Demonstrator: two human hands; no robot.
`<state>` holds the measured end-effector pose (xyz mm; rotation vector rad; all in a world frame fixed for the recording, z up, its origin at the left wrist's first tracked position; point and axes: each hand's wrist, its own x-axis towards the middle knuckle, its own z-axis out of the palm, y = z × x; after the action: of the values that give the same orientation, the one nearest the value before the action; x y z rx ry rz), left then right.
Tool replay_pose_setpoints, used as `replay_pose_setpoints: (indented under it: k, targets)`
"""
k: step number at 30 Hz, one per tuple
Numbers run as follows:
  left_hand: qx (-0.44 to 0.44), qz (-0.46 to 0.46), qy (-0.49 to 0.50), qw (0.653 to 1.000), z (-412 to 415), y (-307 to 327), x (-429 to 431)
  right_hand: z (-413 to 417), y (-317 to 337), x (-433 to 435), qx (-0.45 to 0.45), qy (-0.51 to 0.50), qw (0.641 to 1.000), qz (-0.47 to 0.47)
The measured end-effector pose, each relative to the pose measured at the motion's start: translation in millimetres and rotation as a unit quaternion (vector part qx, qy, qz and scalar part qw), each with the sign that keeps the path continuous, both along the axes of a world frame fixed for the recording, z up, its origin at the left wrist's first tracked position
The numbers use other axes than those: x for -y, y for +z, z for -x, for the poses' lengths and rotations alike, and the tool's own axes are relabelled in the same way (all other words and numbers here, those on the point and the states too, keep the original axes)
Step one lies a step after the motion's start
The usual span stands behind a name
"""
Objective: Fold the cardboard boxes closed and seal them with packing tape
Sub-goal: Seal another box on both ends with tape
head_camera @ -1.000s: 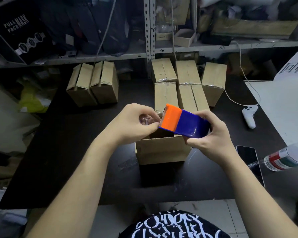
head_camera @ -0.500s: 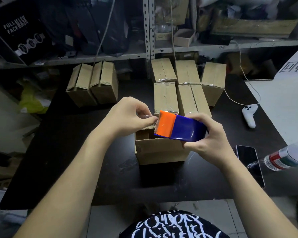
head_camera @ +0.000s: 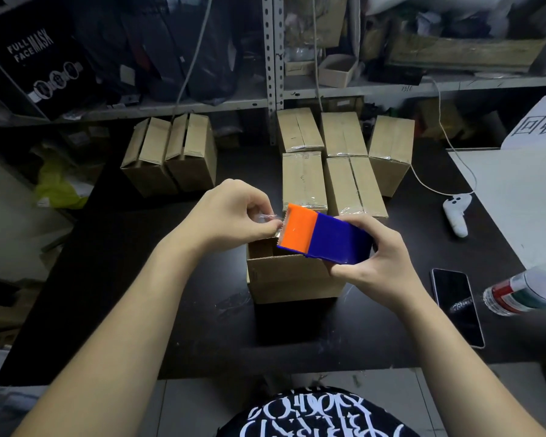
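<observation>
A small cardboard box (head_camera: 292, 277) stands in the middle of the black table (head_camera: 139, 294), its top partly open at the left. Above it my right hand (head_camera: 372, 266) grips an orange and blue tape dispenser (head_camera: 325, 236). My left hand (head_camera: 234, 214) pinches the clear tape end (head_camera: 270, 218) just left of the dispenser's orange blade end. Several taped boxes (head_camera: 334, 159) lie behind it, and two untaped boxes (head_camera: 171, 152) stand at the back left.
A phone (head_camera: 457, 307) and a lying bottle (head_camera: 530, 293) are on the right of the table. A white controller (head_camera: 456, 211) with a cable lies further back. A white surface (head_camera: 524, 197) adjoins on the right. Cluttered metal shelves (head_camera: 271, 89) run behind.
Both hands with the dispenser rose slightly and shifted left above the box. The left fingers stay pinched on the tape end at the blade.
</observation>
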<state>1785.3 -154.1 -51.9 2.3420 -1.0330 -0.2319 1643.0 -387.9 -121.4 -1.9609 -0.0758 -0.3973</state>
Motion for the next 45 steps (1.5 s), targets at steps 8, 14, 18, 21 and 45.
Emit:
replay_pose_setpoints:
  k: [8,14,18,21,45]
  targets:
    - [-0.032,0.095,0.002,0.995,-1,11,-12,-6,-2,1,0.030,0.023,0.999,0.001]
    - [-0.015,0.138,0.067,0.988,-3,24,-30,-8,-8,9,0.032,0.008,0.999,0.020]
    - [0.007,0.136,0.131,0.982,-6,29,-45,-2,-17,21,0.004,-0.032,0.999,0.040]
    - [0.018,0.141,0.134,0.981,-2,26,-42,-2,-15,18,0.001,-0.036,0.996,0.081]
    - [-0.092,0.237,0.172,0.952,45,-20,-18,-13,2,-2,-0.002,-0.227,0.966,0.127]
